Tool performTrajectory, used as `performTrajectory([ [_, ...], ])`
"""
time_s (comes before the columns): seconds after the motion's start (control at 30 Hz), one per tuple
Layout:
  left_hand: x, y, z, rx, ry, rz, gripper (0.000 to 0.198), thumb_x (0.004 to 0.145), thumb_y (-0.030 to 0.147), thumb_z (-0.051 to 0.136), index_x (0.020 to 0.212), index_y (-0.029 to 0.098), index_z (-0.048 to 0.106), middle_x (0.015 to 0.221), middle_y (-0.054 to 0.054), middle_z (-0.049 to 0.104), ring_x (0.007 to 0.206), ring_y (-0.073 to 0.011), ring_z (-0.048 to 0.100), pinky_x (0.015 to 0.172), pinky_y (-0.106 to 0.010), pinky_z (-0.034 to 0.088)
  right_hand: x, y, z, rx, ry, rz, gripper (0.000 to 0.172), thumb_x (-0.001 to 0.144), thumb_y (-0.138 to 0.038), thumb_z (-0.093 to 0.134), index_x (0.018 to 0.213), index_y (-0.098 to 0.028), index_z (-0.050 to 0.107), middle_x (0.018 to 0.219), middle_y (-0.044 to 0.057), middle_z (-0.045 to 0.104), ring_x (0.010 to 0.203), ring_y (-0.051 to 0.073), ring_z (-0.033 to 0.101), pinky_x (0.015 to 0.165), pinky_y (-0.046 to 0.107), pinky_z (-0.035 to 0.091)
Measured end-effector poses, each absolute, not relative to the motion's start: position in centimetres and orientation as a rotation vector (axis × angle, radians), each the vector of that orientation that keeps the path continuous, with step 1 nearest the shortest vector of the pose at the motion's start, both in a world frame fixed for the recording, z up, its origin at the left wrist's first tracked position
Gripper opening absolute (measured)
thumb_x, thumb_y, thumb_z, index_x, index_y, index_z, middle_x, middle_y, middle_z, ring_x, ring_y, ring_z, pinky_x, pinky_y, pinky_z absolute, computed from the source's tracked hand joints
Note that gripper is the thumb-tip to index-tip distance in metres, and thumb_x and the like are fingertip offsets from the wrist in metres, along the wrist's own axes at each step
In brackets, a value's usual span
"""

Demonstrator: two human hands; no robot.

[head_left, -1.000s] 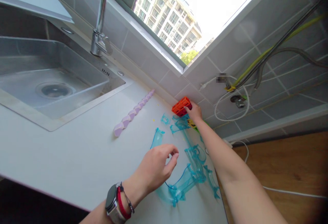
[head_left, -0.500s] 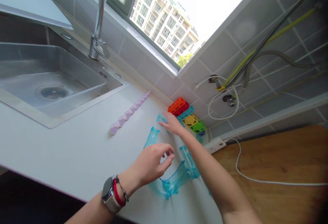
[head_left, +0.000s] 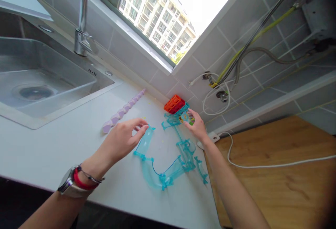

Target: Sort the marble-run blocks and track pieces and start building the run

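Observation:
My left hand (head_left: pixel 128 136) hovers by the upper end of a clear blue track piece (head_left: pixel 146 141), fingers curled, a gap before the thumb and nothing visible between them. My right hand (head_left: pixel 195 126) is at the block row by the wall, thumb and fingers spread around the yellow block (head_left: pixel 186 117); firm contact cannot be made out. It partly hides the green block. An orange-red block (head_left: pixel 174 104) and a blue block (head_left: pixel 183 109) stand beside it. Joined clear blue pieces (head_left: pixel 187 154) curve across the counter. Another blue piece (head_left: pixel 172 120) lies below the red block.
A lilac segmented strip (head_left: pixel 123 111) lies near the steel sink (head_left: pixel 60 71) and faucet (head_left: pixel 82 42). A loose blue piece (head_left: pixel 201 170) is near the counter's right edge. A white power strip (head_left: pixel 211 138) and cable border the wooden surface (head_left: pixel 275 173). Pipes hang on the tiled wall.
My right hand has left the clear blue piece below the red block and moved right to the yellow block. My left hand has moved up and left, uncovering more track. The view has shifted.

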State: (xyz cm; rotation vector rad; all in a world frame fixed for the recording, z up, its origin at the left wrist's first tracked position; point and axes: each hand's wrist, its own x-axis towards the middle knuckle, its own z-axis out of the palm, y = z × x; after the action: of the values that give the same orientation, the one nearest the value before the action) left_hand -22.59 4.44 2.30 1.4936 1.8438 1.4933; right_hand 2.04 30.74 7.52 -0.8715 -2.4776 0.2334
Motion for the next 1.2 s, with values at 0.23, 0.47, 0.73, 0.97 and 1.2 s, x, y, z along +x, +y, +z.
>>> performTrajectory([
  [0.23,-21.9,5.5,0.1,1.534,1.862,1.187,0.036,0.098,0.054,0.049,0.110,0.028,0.070,0.103,-0.002,0.078,0.090,-0.0235,0.072,0.076,-0.033,0.053,10.9,29.8,8.2,-1.256,-2.435,0.382,0.075,0.077,-0.048,0.079,0.141,-0.017,0.056,0.124,0.016,0.070,0.108,0.029,0.069,0.094,0.045,0.056],
  [0.47,-21.3,5.8,-1.2,1.760,1.865,0.953,0.047,0.096,0.056,0.044,0.119,0.024,0.068,0.125,-0.008,0.073,0.107,-0.0301,0.069,0.089,-0.041,0.052,16.0,25.5,8.7,-1.368,-2.252,0.335,0.078,0.077,-0.062,0.077,0.139,-0.018,0.061,0.122,0.015,0.071,0.105,0.029,0.070,0.092,0.043,0.057],
  [0.73,-21.1,6.3,-1.9,1.781,1.847,0.976,0.047,0.097,0.057,0.042,0.117,0.024,0.069,0.120,-0.009,0.074,0.104,-0.0298,0.070,0.087,-0.040,0.052,16.6,28.3,6.6,-1.707,-2.124,0.218,0.066,0.085,-0.060,0.066,0.131,-0.012,0.067,0.106,0.015,0.077,0.099,0.028,0.073,0.085,0.037,0.057],
  [0.97,-21.2,6.1,-1.9,1.767,1.818,1.019,0.042,0.098,0.054,0.044,0.113,0.025,0.070,0.119,-0.007,0.075,0.100,-0.0264,0.070,0.084,-0.037,0.053,10.8,36.0,5.8,-2.088,-2.170,0.255,0.046,0.085,-0.045,0.076,0.116,-0.011,0.072,0.088,0.014,0.076,0.079,0.025,0.074,0.073,0.033,0.058],
  [1.2,-20.9,5.9,-1.7,1.764,1.819,1.029,0.038,0.099,0.050,0.046,0.115,0.024,0.070,0.119,-0.008,0.075,0.102,-0.0280,0.071,0.088,-0.039,0.054,8.8,40.4,4.3,-2.361,-2.050,0.340,0.033,0.100,-0.036,0.064,0.127,-0.018,0.062,0.127,0.011,0.064,0.105,0.022,0.067,0.089,0.041,0.059],
])
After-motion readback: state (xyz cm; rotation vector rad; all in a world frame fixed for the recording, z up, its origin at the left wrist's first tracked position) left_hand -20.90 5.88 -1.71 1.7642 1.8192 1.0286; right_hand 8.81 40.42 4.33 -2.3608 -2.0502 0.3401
